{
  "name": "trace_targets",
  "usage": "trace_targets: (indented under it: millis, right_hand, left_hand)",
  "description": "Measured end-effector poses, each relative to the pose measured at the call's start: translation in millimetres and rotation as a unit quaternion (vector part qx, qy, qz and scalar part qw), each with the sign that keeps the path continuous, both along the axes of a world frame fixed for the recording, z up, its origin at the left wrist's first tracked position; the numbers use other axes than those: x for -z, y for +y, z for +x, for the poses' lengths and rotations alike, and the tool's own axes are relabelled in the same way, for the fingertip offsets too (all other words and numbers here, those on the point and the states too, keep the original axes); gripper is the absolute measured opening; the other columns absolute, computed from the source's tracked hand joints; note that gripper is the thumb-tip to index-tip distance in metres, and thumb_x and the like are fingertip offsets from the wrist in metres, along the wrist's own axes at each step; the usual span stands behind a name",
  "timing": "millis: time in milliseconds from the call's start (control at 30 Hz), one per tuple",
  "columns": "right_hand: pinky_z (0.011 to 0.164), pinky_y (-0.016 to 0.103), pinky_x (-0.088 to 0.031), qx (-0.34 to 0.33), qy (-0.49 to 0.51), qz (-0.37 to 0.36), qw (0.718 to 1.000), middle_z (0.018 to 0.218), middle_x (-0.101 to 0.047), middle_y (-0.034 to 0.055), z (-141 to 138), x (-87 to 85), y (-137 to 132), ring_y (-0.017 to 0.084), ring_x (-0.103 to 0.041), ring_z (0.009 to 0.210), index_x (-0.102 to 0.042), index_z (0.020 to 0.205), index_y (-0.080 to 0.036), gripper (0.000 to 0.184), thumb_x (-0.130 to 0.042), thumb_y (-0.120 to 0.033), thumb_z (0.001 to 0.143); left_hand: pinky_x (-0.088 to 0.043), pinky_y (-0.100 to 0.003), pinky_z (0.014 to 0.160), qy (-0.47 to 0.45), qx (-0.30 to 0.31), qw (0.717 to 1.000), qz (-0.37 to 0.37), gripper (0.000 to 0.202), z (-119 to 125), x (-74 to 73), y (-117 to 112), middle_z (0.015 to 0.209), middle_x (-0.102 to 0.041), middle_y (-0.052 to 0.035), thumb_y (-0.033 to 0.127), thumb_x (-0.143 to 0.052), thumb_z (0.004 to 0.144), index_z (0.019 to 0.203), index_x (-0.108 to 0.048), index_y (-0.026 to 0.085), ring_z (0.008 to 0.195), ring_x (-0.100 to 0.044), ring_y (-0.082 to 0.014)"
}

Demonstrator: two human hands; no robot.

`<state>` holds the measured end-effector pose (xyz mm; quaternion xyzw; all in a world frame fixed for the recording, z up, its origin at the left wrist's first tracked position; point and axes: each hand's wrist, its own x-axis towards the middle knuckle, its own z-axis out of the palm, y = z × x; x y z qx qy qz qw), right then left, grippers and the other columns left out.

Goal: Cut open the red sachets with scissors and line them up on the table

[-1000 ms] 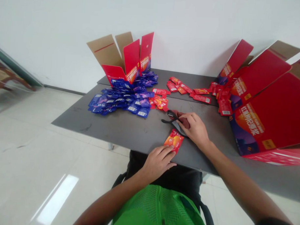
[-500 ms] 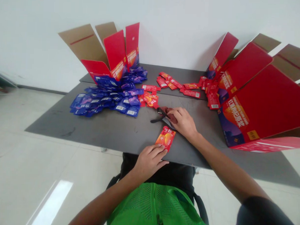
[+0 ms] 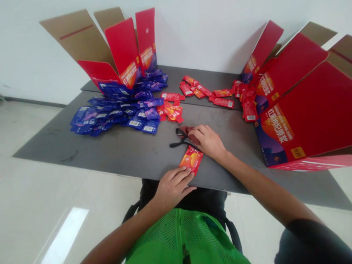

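Left hand point(image 3: 172, 189) spread, fingertips point(image 3: 184, 171) flat on red sachet point(image 3: 191, 159) near bench point(image 3: 106, 152) front edge. Right hand point(image 3: 207, 141) curled, gripping what looks like black scissors point(image 3: 178, 139), hard to tell; blue sachets point(image 3: 113, 118) piled far left.

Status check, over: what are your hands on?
Left hand: fingertips on red sachet. Right hand: gripping black-handled scissors. Blue sachets lie beyond.

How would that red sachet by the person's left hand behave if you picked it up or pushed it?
The red sachet looks thin and flat, so it is probably light and rather floppy. Its glossy film would likely slide easily across the grey table when pushed. Lying flat, it seems unlikely to roll.
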<state>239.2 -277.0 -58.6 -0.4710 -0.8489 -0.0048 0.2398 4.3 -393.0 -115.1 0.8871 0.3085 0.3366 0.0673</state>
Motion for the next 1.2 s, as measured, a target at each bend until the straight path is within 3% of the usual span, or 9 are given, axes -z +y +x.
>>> trace_targets:
  millis: [133, 300, 500, 667, 733, 833, 1000, 1067, 1200]
  right_hand:
    - [0.096, 0.045, -0.052, 0.025, 0.069, 0.023, 0.997, 0.126, -0.067, 0.0089, -13.1, -17.3, -19.8, 0.027, -0.062, 0.112, -0.065, 0.122, -0.029, 0.020, -0.056, -0.030, 0.104]
    - [0.090, 0.038, -0.054, -0.078, 0.056, -0.051, 0.994, 0.122, -0.069, 0.0055, -39.9, -6.8, -61.0, 0.023, -0.063, 0.109, -0.066, 0.118, -0.030, 0.019, -0.058, -0.023, 0.102]
    - [0.088, 0.038, -0.052, -0.037, 0.030, -0.016, 0.999, 0.121, -0.067, 0.0076, -19.3, 12.5, -28.4, 0.024, -0.060, 0.106, -0.066, 0.119, -0.027, 0.018, -0.057, -0.024, 0.103]
    - [0.087, 0.042, -0.050, 0.025, -0.032, 0.010, 0.999, 0.120, -0.067, 0.0105, 3.7, 3.9, 9.9, 0.027, -0.059, 0.101, -0.068, 0.115, -0.025, 0.020, -0.050, -0.026, 0.105]
    - [0.088, 0.044, -0.049, 0.044, -0.013, 0.029, 0.998, 0.120, -0.067, 0.0107, 2.2, -6.1, 8.6, 0.028, -0.059, 0.103, -0.068, 0.115, -0.025, 0.021, -0.049, -0.029, 0.106]
    - [0.095, 0.044, -0.050, 0.029, 0.062, 0.028, 0.997, 0.126, -0.065, 0.0091, -16.2, -18.3, -18.5, 0.028, -0.059, 0.112, -0.065, 0.121, -0.028, 0.021, -0.052, -0.030, 0.106]
    - [0.091, 0.041, -0.053, -0.076, 0.052, -0.062, 0.994, 0.123, -0.067, 0.0060, -45.3, -6.4, -65.7, 0.024, -0.062, 0.110, -0.066, 0.120, -0.030, 0.022, -0.055, -0.022, 0.103]
    - [0.091, 0.040, -0.053, -0.069, 0.044, -0.060, 0.995, 0.121, -0.067, 0.0065, -41.4, 3.4, -60.7, 0.024, -0.061, 0.109, -0.066, 0.119, -0.029, 0.021, -0.056, -0.021, 0.102]
    - [0.091, 0.041, -0.050, -0.014, 0.019, -0.017, 1.000, 0.120, -0.066, 0.0086, -14.7, 10.9, -18.4, 0.025, -0.060, 0.106, -0.068, 0.116, -0.027, 0.019, -0.052, -0.026, 0.105]
  left_hand:
    - [-0.058, -0.039, 0.099, 0.005, -0.001, 1.000, 0.002, 0.038, 0.0, -1.6, -0.7, 0.126, -0.074, -0.0085, 0.043, -0.072, 0.099, 0.129, -0.071, 0.019, 0.118, -0.068, -0.0255]
    - [-0.057, -0.040, 0.096, 0.028, -0.004, 1.000, -0.010, 0.032, -0.5, -4.2, -1.0, 0.116, -0.077, -0.0072, 0.042, -0.070, 0.101, 0.122, -0.073, 0.018, 0.107, -0.071, -0.0247]
    - [-0.056, -0.040, 0.099, 0.002, 0.002, 1.000, -0.003, 0.038, -0.9, -4.6, -0.7, 0.129, -0.073, -0.0084, 0.041, -0.070, 0.101, 0.129, -0.069, 0.016, 0.119, -0.067, -0.0262]
    - [-0.056, -0.040, 0.097, 0.002, -0.004, 1.000, -0.011, 0.037, 0.2, -3.6, -2.0, 0.127, -0.075, -0.0076, 0.042, -0.072, 0.099, 0.127, -0.071, 0.017, 0.119, -0.067, -0.0265]
    - [-0.056, -0.040, 0.097, 0.004, -0.004, 1.000, -0.010, 0.037, 0.6, -3.5, -2.0, 0.126, -0.075, -0.0075, 0.042, -0.073, 0.099, 0.126, -0.071, 0.017, 0.119, -0.067, -0.0267]
    - [-0.057, -0.040, 0.098, 0.009, -0.003, 1.000, -0.005, 0.038, 0.5, -3.7, -1.9, 0.127, -0.074, -0.0084, 0.041, -0.073, 0.098, 0.128, -0.070, 0.017, 0.120, -0.067, -0.0267]
    - [-0.058, -0.040, 0.093, 0.031, -0.015, 0.999, -0.015, 0.030, -0.6, -4.7, -2.3, 0.109, -0.077, -0.0077, 0.041, -0.072, 0.099, 0.119, -0.074, 0.018, 0.103, -0.071, -0.0249]
    - [-0.057, -0.040, 0.096, 0.026, -0.009, 0.999, -0.016, 0.033, -0.7, -4.8, -2.3, 0.117, -0.076, -0.0081, 0.041, -0.071, 0.100, 0.123, -0.073, 0.018, 0.109, -0.070, -0.0255]
    - [-0.056, -0.040, 0.101, 0.010, -0.001, 1.000, -0.012, 0.038, -0.6, -3.9, -1.8, 0.129, -0.073, -0.0087, 0.040, -0.074, 0.098, 0.129, -0.070, 0.018, 0.121, -0.066, -0.0266]
